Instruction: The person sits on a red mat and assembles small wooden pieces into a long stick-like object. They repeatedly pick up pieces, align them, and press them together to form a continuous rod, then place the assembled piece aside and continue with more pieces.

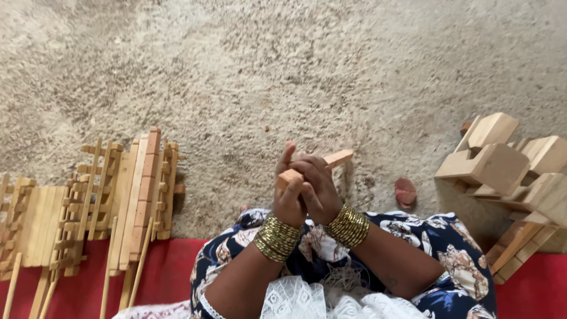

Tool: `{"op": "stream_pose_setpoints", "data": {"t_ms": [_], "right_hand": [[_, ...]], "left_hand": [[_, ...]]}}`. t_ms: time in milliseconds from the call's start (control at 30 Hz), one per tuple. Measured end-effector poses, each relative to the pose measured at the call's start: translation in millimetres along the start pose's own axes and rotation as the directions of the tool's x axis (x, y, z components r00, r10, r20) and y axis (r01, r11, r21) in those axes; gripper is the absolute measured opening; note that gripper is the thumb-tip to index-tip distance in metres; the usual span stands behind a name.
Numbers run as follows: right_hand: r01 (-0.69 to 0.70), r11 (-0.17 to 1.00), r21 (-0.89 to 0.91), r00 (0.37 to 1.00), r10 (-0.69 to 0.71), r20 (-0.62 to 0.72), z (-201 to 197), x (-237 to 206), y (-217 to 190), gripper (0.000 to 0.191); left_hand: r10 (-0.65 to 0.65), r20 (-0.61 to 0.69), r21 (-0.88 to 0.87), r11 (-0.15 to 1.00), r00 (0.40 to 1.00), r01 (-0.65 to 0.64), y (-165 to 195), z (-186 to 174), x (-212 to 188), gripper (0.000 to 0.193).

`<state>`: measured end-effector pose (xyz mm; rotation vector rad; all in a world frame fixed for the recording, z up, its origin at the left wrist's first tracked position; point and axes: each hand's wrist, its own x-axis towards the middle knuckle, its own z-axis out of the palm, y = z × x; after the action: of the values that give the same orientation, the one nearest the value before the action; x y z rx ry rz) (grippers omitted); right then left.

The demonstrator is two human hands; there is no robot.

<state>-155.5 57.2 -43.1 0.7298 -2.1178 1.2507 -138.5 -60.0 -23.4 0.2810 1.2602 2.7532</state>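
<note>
A rough, sandy, grey-beige ground (307, 65) fills most of the view from above, speckled and uneven. Along the near edge lies a red mat (165, 266), on which a person sits; a dark blue floral garment (449, 248) covers the lap.

At the middle of the near edge, both hands meet just above the lap. The left hand (288, 198) and the right hand (319, 186) are pressed together, fingers wrapped and clamped on a small wooden piece (290, 176). A flat wooden strip (338, 157) juts out from behind the right hand toward the far right; whether it is part of the same piece cannot be told. Each wrist wears a stack of gold bangles (276, 237).

At the left edge, straddling the ground and the mat, lies a row of pale wooden slatted frames (127, 189) with thin sticks pointing toward the near edge. At the right edge sits a pile of chunky notched wooden blocks (502, 168). Between that pile and the hands, a small reddish scrap (406, 191) rests on the ground. Nothing lies between the hands and either stack.
</note>
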Motion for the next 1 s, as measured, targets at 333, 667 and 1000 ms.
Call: {"op": "stream_pose_setpoints", "data": {"t_ms": [333, 667, 1000], "right_hand": [[-0.522, 0.851, 0.049, 0.853, 0.522, 0.027, -6, -23, 112, 0.074], [-0.486, 0.866, 0.117, 0.87, 0.492, -0.029, 7, 4, 29, 0.069], [-0.343, 0.928, 0.144, 0.939, 0.342, 0.033, 5, 4, 22, 0.068]], "left_hand": [[0.13, -0.228, -0.2, 0.964, 0.965, -0.177, -2, -9, 8, 0.03], [0.165, -0.196, -0.334, 0.916, 0.967, -0.224, 1, -11, 16, 0.002], [0.059, -0.145, -0.386, 0.916, 0.988, -0.111, 16, -10, 6, 0.032]]}}
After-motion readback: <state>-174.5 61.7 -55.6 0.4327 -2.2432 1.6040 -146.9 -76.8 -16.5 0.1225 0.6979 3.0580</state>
